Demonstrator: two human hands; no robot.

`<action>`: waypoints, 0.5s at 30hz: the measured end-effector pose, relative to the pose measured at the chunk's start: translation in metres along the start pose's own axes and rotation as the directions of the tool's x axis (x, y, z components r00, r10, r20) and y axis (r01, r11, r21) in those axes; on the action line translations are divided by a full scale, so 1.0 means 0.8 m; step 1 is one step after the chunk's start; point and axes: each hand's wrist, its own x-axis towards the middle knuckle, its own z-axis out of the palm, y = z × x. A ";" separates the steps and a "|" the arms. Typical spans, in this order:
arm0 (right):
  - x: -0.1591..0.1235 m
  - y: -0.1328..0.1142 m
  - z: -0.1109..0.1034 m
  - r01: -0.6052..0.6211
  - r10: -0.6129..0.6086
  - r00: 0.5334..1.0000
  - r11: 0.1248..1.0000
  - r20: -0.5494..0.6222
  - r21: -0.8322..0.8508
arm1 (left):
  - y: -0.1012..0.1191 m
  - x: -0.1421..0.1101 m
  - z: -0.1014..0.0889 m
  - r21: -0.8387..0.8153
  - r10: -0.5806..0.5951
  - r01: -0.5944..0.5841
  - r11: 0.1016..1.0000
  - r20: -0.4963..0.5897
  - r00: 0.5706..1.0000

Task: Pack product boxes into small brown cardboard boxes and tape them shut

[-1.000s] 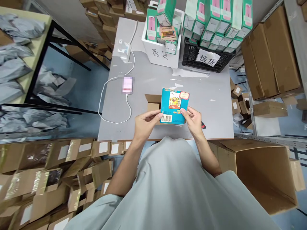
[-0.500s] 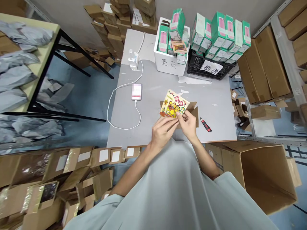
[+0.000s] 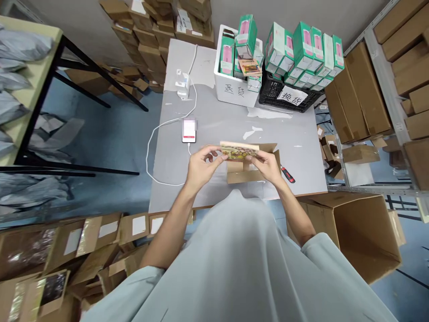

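Between my two hands is a thin, colourful printed booklet [image 3: 238, 151], tilted so that its printed face looks foreshortened and slightly blurred. My left hand [image 3: 203, 166] pinches its left end between thumb and fingers. At the lower right edge, my right hand [image 3: 266, 165] grips it the same way. Directly beneath the booklet sits a small open cardboard box [image 3: 246, 175] on the grey table, partly covered by the booklet and my right hand. A red and black utility knife [image 3: 287, 174] lies just right of the box.
A phone [image 3: 189, 130] on a white cable lies left of my hands, near a power strip [image 3: 182, 84]. At the back stand a white bin [image 3: 234, 91] and a black crate [image 3: 268, 94] with green-and-pink boxes. A large open carton [image 3: 367, 228] is at right.
The booklet has tipped from facing me to a flatter, level pose. My left hand has moved left to its left end, and more of the small box now shows below.
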 end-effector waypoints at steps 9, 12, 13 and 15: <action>-0.005 -0.012 -0.022 0.352 -0.331 0.935 0.907 0.125 -0.233 | 0.013 -0.009 -0.011 0.173 0.393 -0.376 0.910 -0.075 0.917; -0.013 -0.007 -0.023 0.341 -0.330 0.940 0.917 0.088 -0.207 | 0.013 -0.014 -0.009 0.172 0.368 -0.352 0.920 -0.074 0.927; -0.015 -0.005 -0.024 0.309 -0.307 0.951 0.930 0.045 -0.200 | 0.013 -0.015 -0.008 0.163 0.348 -0.332 0.929 -0.084 0.934; -0.020 -0.004 -0.025 0.218 -0.231 0.971 0.960 -0.059 -0.177 | 0.015 -0.017 -0.007 0.120 0.299 -0.286 0.951 -0.113 0.947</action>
